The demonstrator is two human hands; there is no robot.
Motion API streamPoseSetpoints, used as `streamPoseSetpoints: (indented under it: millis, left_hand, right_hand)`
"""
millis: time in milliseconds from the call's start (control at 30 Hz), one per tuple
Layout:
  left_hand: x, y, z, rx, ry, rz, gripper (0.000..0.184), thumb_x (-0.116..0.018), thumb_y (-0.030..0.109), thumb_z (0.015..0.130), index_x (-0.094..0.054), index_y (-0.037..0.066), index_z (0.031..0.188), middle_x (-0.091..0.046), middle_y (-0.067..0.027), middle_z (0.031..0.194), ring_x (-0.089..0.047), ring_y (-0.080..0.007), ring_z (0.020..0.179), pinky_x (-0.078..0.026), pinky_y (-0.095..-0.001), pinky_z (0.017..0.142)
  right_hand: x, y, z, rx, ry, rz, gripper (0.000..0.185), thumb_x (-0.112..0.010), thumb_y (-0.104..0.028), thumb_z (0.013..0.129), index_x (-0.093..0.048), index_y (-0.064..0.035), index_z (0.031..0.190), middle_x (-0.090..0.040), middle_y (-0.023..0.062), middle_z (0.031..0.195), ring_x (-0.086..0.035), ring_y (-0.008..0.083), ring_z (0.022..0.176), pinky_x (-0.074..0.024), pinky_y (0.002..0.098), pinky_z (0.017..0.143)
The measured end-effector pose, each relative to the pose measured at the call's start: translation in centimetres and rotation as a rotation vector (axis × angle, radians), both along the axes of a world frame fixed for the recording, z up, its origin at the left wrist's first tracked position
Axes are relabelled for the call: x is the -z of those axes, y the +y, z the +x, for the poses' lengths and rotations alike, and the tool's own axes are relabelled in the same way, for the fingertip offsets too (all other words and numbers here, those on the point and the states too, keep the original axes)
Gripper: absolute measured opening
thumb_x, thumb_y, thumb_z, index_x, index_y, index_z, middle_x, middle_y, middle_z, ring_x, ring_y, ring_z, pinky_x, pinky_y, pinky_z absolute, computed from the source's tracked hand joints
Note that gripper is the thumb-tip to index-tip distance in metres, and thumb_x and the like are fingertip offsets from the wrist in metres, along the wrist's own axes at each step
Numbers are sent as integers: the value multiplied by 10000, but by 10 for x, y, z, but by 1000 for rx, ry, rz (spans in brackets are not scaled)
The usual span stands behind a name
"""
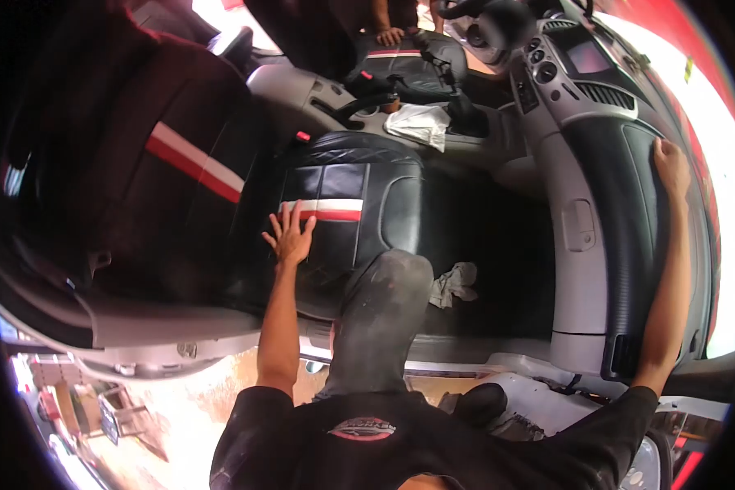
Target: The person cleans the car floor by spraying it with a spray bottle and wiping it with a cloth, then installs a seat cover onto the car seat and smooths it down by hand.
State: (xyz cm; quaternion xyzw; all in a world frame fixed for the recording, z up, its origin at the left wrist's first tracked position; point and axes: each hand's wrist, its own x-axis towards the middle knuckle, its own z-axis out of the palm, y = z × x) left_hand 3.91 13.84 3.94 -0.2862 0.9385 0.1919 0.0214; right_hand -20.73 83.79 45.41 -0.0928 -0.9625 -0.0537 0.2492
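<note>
Left hand (290,238): bare, palm down, fingers spreading wide and pinching nothing; it is resting on the black leather seat cushion with a white-and-red band (343,175), directly beneath the palm, at the band's backrest end.

Right hand (672,166): bare, fingers bending inward; it is resting on the black padded dashboard top (625,184), towards the windscreen edge. Whether it is pinching anything, cannot tell.

Leg in faded grey trousers (381,306): its knee is covering the cushion's door-side front corner.

Crumpled off-white cloth (453,286): lying on the dark floor, near the knee.

Black backrest with matching band (193,163): standing at the cushion's rear edge.

White cloth (419,124): lying on the grey centre console (294,88), beyond the cushion's inner edge.

Co-worker's hand (389,37): resting on the far black seat (416,73).
</note>
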Motion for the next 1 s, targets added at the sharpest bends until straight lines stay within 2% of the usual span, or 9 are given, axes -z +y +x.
streamPoseSetpoints:
  millis: [133, 167, 333, 600, 733, 1000]
  left_hand:
    - [3, -8, -7, 25, 15, -25, 722, -448, 661, 978, -223, 385, 1606, -85, -30, 1715, -9, -407, 1561, 7, -727, 1171]
    - [4, -9, -7, 34, 16, -20, 725, -445, 660, 978, -219, 380, 1608, -82, -36, 1715, -3, -410, 1560, 12, -725, 1171]
    - [9, -26, -15, 81, -8, 6, 733, -411, 657, 989, -186, 361, 1619, -50, -73, 1715, 33, -412, 1559, 29, -699, 1183]
    - [20, -56, -39, 103, -1, -21, 682, -384, 611, 1019, -193, 350, 1620, -68, -27, 1717, 25, -360, 1570, 8, -662, 1203]
    - [17, -61, -48, 79, -15, -9, 665, -344, 617, 1028, -199, 350, 1620, -64, -4, 1718, 16, -334, 1574, 9, -656, 1206]
    - [21, -62, -43, 67, -6, -3, 689, -336, 645, 1018, -190, 346, 1621, -61, 9, 1718, 1, -325, 1575, 4, -657, 1206]
  right_hand:
    - [-3, -5, -1, 19, 12, 37, 482, -550, -528, 956, -753, -136, 1149, -742, 169, 1076, -690, 383, 1065, -525, 476, 913]
    - [-7, -8, 1, 35, -43, 24, 484, -553, -529, 955, -753, -136, 1155, -744, 165, 1072, -693, 376, 1066, -526, 469, 920]
    - [-4, -3, -4, -19, 18, 50, 490, -552, -533, 956, -756, -129, 1145, -745, 168, 1059, -700, 374, 1043, -528, 467, 908]
    - [-3, 1, -3, -30, 16, 94, 489, -533, -531, 965, -744, -117, 1115, -737, 185, 1037, -703, 385, 1007, -526, 472, 876]
    - [-2, 6, -8, -43, 54, 99, 483, -532, -526, 964, -746, -126, 1130, -738, 179, 1067, -697, 375, 1049, -525, 463, 906]
    - [-8, -5, -6, 21, -75, 75, 458, -548, -504, 946, -756, -137, 1125, -737, 182, 1079, -701, 368, 1054, -530, 460, 918]
